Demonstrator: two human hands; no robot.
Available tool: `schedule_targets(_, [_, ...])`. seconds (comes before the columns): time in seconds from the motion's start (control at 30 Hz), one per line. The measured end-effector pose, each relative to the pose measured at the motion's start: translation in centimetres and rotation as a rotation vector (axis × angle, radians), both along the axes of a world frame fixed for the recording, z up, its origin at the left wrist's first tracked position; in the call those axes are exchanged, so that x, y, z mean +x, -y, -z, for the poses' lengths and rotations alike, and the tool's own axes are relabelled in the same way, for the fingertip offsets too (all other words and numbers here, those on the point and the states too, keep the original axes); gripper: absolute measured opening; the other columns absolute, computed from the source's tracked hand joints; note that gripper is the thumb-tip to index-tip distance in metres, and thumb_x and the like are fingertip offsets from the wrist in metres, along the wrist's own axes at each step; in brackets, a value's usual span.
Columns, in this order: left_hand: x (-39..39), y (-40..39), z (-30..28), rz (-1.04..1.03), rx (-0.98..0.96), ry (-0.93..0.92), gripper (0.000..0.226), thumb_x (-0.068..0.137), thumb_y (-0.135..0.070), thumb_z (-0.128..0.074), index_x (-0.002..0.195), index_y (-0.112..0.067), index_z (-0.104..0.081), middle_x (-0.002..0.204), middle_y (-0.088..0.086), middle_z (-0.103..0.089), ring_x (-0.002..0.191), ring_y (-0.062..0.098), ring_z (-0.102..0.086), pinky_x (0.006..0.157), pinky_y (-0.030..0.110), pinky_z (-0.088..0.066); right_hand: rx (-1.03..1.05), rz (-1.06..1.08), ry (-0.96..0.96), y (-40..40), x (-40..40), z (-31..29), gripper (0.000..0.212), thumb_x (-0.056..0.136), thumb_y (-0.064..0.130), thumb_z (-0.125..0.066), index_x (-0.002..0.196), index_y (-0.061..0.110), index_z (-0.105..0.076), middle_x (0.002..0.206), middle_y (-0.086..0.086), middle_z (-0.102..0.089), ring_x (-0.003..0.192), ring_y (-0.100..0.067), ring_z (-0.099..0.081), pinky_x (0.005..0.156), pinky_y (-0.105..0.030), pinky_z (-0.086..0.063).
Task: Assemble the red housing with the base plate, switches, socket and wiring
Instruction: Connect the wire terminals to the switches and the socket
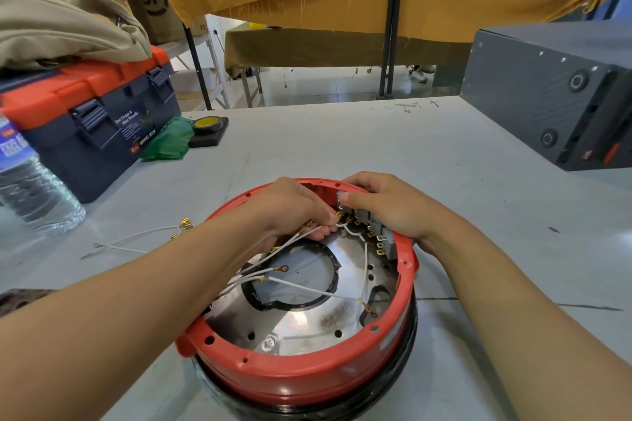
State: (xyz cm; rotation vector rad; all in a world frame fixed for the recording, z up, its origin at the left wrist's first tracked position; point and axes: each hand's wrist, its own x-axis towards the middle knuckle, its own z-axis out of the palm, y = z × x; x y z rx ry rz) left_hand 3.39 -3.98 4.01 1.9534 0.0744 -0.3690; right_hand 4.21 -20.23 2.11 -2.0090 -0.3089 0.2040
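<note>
The round red housing (307, 372) sits on a black ring on the table in front of me, open side up. Inside it lies the shiny metal base plate (301, 321) with a large central hole. Grey switches (376, 232) with brass terminals line the far right inner wall. Several white wires (307, 287) with brass ends run across the plate. My left hand (294, 208) reaches inside the far rim and pinches a white wire end at a switch terminal. My right hand (386, 208) grips the switch block and the rim from outside.
More loose white wires (143, 239) lie on the table to the left. A plastic water bottle (30, 181) and a blue and orange toolbox (92, 120) stand at the left. Green cloth (171, 140) and yellow tape (207, 123) lie behind. A dark grey box (547, 96) stands at right.
</note>
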Motion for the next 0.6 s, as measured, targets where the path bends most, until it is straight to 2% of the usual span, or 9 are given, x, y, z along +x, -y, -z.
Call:
schedule_targets(0.2, [0.07, -0.02, -0.16, 0.004, 0.011, -0.012, 0.012, 0.079, 0.007, -0.065, 0.07, 0.001, -0.07, 0.061, 0.01, -0.069, 0.044, 0.009, -0.061, 0.046, 0.016, -0.048, -0.007, -0.006, 0.008, 0.07, 0.0, -0.01, 0.018, 0.092, 0.026, -0.057, 0.106, 0.019, -0.064, 0.099, -0.002, -0.067, 0.084, -0.011, -0.059, 0.075, -0.022, -0.044])
schedule_targets(0.37, [0.11, -0.11, -0.16, 0.002, -0.002, -0.026, 0.014, 0.079, 0.009, -0.065, 0.068, 0.001, -0.07, 0.06, 0.011, -0.069, 0.045, 0.01, -0.061, 0.046, 0.016, -0.049, -0.009, -0.003, 0.01, 0.06, -0.01, -0.02, 0.019, 0.092, 0.026, -0.057, 0.107, 0.017, -0.064, 0.103, -0.006, -0.068, 0.089, -0.016, -0.061, 0.079, -0.024, -0.046])
schedule_targets(0.6, [0.03, -0.02, 0.07, -0.012, -0.016, -0.013, 0.01, 0.079, 0.008, -0.065, 0.073, 0.001, -0.07, 0.06, 0.009, -0.069, 0.045, 0.009, -0.06, 0.047, 0.016, -0.05, -0.017, -0.004, 0.013, 0.02, 0.04, 0.03, 0.02, 0.092, 0.026, -0.057, 0.108, 0.016, -0.064, 0.104, -0.007, -0.068, 0.097, -0.021, -0.062, 0.087, -0.031, -0.047])
